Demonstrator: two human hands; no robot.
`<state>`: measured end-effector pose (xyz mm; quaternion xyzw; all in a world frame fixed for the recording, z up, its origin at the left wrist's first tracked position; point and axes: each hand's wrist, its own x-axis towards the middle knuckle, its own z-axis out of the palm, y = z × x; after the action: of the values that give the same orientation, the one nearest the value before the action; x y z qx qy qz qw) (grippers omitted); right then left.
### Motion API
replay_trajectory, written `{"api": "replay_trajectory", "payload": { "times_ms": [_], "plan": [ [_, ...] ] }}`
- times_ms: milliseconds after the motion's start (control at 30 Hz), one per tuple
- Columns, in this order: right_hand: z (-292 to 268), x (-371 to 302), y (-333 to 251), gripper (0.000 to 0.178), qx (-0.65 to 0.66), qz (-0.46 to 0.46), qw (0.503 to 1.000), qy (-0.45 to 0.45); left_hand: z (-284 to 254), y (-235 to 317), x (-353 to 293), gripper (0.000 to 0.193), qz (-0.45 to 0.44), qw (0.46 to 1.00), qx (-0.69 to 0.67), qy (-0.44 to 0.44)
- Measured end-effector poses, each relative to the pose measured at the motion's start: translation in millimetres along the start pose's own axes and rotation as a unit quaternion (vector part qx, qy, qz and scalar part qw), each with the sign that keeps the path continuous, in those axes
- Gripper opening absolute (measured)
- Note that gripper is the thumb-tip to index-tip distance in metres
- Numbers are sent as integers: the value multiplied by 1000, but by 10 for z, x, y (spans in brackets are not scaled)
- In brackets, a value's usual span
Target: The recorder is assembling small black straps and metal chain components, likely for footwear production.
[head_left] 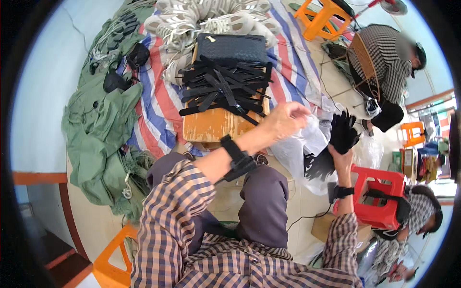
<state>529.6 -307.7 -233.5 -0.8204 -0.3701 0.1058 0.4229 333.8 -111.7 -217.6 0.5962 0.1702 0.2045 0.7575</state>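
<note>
Fingers (pixel 332 150) (mostly hidden) of the right hand (pixel 342 158) hold a black bundle (pixel 344 132).

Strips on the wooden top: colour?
The strips are black, best seen in the head view.

Pale laced sneakers (pixel 237 24) are heaped on the far end of a red, white and blue striped tarpaulin (pixel 293 81). Crumpled green cloth (pixel 89 120) runs along its left edge. A dark zipped pouch (pixel 233 49) lies at the far edge of the worn wooden tabletop (pixel 204 127). On the floor (pixel 300 201): an orange stool (pixel 103 259) near left, a red stool (pixel 379 176) at right. A seated co-worker (pixel 379 53) in a checked shirt occupies the far right.
</note>
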Motion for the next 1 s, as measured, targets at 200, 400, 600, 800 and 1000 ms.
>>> {"api": "replay_trajectory", "payload": {
  "times_ms": [200,400,600,800,1000],
  "plan": [
    [-186,449,-1160,46,1,-113,992,-58,-694,612,-401,29,76,992,18,97],
    [91,929,-2250,49,14,-237,952,-195,-1160,687,-478,27,130,953,-63,266],
    [1471,1115,-2907,50,-142,-430,849,-272,-2021,820,-670,52,197,863,-114,452],
    [2408,1110,-2800,55,-295,-401,801,-333,-2408,460,-635,51,126,907,-153,371],
    [2639,1184,-2745,51,-287,-424,782,-356,-2507,159,-544,33,107,902,-291,301]
  ]
}}
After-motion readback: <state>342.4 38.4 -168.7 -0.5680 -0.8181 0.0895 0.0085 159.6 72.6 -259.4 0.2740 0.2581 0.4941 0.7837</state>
